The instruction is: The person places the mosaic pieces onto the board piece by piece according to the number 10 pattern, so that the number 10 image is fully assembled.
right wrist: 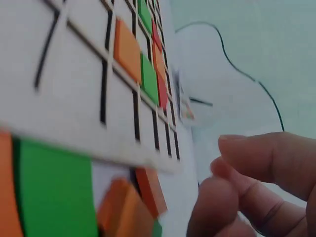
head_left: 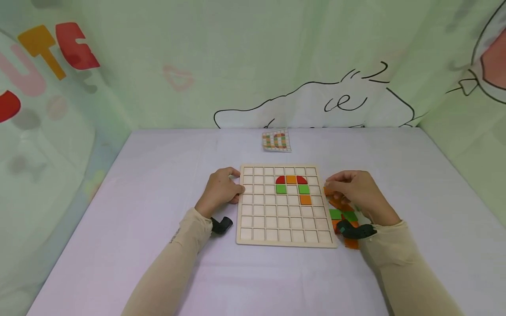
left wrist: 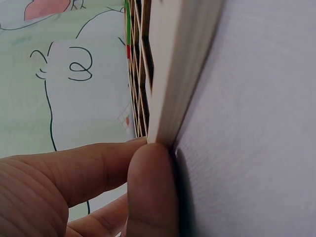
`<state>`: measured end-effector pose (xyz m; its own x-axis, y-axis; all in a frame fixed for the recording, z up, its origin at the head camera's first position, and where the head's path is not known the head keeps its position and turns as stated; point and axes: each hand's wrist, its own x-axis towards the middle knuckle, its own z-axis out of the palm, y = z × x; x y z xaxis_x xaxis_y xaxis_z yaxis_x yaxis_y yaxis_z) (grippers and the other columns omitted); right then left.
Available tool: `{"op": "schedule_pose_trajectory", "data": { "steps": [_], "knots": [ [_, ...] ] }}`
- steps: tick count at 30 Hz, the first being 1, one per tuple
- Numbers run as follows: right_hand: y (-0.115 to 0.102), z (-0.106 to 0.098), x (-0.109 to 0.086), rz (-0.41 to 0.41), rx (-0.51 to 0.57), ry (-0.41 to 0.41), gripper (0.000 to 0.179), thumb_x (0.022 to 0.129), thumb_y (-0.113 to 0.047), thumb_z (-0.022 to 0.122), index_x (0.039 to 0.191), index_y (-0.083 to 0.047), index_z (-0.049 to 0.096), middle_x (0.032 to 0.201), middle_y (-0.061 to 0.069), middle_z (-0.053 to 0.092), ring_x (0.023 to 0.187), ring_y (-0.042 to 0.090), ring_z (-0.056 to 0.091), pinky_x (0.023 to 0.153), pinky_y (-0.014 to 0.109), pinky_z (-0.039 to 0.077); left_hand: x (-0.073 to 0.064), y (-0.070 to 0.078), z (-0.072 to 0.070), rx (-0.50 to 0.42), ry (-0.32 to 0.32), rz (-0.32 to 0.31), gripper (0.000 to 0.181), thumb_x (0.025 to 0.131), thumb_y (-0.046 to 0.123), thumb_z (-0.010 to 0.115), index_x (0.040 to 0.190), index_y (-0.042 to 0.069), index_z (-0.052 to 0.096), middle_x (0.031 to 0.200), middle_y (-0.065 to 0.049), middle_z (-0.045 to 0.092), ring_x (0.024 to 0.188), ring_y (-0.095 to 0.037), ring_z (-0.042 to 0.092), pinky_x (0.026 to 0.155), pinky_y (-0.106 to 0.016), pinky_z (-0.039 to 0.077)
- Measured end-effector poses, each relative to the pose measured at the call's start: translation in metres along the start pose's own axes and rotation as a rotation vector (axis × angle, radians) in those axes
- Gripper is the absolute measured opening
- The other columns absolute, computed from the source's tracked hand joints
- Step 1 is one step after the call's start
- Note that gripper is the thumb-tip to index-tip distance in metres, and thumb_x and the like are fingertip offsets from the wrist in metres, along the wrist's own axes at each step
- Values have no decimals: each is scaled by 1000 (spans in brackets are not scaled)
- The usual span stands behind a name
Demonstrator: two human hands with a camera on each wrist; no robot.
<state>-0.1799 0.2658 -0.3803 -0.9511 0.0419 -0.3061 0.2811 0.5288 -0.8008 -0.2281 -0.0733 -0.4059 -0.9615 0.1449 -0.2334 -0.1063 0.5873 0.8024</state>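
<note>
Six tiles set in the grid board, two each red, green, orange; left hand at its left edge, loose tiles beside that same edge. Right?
One slip: the loose tiles lie beside the grid board's right edge, as the head view shows. The six set tiles and the left hand are as you say.

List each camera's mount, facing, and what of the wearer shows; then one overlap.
Head: on the head, facing forward and down at the grid board; left hand, right hand and sleeves show.
Left wrist: on that wrist, facing past the grid board's left edge toward the backdrop; only the left hand shows.
Right wrist: on that wrist, facing across the grid board and loose pieces toward the backdrop; only the right hand shows.
Shared: head and right wrist both show the loose pieces.
</note>
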Motion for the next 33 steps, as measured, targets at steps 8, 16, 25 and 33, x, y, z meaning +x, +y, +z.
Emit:
{"op": "schedule_pose_trajectory", "data": {
  "steps": [8, 16, 25, 33],
  "knots": [
    [11, -11, 6, 61, -165, -2, 44, 98, -32, 71, 125, 3, 67, 100, 8, 69, 77, 20, 59, 61, 28, 52, -1, 0, 0, 10, 2, -5, 42, 90, 4, 76, 130, 2, 64, 74, -8, 71, 49, -9, 64, 54, -23, 55],
    [8, -6, 6, 73, -179, -20, 43, 96, -32, 73, 123, 1, 70, 103, 8, 68, 86, 22, 58, 66, 29, 52, -1, 1, 1, -11, 4, -17, 42, 90, 4, 77, 130, 2, 64, 72, -8, 71, 49, -9, 64, 54, -23, 56],
    [3, -6, 0, 81, -228, 4, 41, 97, -29, 68, 117, 7, 70, 90, 8, 69, 79, 22, 60, 64, 31, 53, -1, 0, 1, -4, 6, -7, 42, 90, 4, 77, 130, 2, 64, 73, -9, 71, 49, -9, 64, 53, -23, 55],
    [4, -7, 0, 76, -182, 4, 41, 99, -29, 67, 121, 5, 70, 91, 6, 71, 80, 22, 61, 63, 29, 52, -1, 1, 0, -5, 3, -4, 42, 90, 3, 77, 130, 2, 64, 74, -9, 71, 49, -9, 64, 53, -23, 55]
  ]
}}
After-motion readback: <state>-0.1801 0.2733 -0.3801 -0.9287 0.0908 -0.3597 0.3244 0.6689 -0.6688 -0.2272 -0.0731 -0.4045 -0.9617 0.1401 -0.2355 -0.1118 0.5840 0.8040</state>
